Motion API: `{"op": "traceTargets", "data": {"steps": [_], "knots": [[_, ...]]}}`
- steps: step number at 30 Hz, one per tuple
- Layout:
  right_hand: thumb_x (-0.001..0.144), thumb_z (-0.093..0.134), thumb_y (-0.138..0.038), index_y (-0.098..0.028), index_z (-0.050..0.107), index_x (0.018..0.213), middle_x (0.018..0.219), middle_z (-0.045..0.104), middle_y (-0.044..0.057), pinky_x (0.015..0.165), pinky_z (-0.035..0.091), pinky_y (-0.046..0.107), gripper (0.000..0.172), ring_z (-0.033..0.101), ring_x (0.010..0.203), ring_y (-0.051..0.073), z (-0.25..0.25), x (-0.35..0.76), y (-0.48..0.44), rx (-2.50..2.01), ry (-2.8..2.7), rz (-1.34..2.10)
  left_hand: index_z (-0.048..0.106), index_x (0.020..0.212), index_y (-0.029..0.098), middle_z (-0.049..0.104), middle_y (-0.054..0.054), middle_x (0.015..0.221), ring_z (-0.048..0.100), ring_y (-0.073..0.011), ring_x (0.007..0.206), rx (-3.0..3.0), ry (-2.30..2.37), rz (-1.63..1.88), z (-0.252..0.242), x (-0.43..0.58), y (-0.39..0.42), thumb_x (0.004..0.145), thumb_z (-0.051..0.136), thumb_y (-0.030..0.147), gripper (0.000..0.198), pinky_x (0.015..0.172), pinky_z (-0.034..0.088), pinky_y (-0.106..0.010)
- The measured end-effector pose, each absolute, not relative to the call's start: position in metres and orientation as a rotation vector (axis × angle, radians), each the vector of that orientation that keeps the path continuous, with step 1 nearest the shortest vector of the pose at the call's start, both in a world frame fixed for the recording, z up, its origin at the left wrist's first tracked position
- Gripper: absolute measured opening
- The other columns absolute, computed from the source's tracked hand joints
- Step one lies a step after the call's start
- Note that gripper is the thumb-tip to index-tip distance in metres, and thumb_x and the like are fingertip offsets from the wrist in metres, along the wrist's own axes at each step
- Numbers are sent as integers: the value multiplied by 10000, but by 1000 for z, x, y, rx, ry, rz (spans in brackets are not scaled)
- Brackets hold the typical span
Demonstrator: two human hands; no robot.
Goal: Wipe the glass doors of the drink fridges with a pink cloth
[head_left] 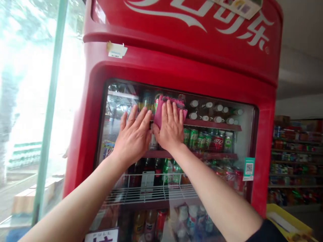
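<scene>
My right hand point(171, 129) lies over a folded pink cloth point(158, 112) and holds it against the glass door point(248, 134) of a red drinks fridge, fingers stretched upward. Part of the cloth shows above and to the left of the fingers. Just left of it, my left hand point(133, 136) rests on the same glass, empty, its fingers spread. The two hands nearly touch at the thumbs. Behind the glass stand shelves of drinks, among them green cans point(193, 138) and bottles with white caps point(194, 103).
A red frame point(176, 75) surrounds the glass. A green QR sticker point(249, 169) is at the door's right side, and a white label point(117, 50) at upper left. Stocked shelves point(295, 159) stand at right, above a yellow tray point(287, 222). A bright window is at left.
</scene>
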State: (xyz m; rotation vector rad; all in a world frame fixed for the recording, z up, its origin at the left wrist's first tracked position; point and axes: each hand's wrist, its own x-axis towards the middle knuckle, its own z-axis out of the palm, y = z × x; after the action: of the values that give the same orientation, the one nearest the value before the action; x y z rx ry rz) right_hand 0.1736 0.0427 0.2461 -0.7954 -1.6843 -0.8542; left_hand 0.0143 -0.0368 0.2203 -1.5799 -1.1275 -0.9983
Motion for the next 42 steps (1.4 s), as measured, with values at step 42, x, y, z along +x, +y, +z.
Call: {"op": "traceTargets", "data": {"steps": [42], "knots": [[1147, 409, -201, -239, 404, 1738, 1720, 554, 124, 1409, 276, 614, 592, 372, 1697, 269, 81, 221, 48, -567, -1709, -921, 195, 1804, 208, 306, -85, 1852, 67, -295, 1763, -1758, -1019, -921, 119, 31, -23, 1075, 523, 268, 802, 1404, -140, -602]]}}
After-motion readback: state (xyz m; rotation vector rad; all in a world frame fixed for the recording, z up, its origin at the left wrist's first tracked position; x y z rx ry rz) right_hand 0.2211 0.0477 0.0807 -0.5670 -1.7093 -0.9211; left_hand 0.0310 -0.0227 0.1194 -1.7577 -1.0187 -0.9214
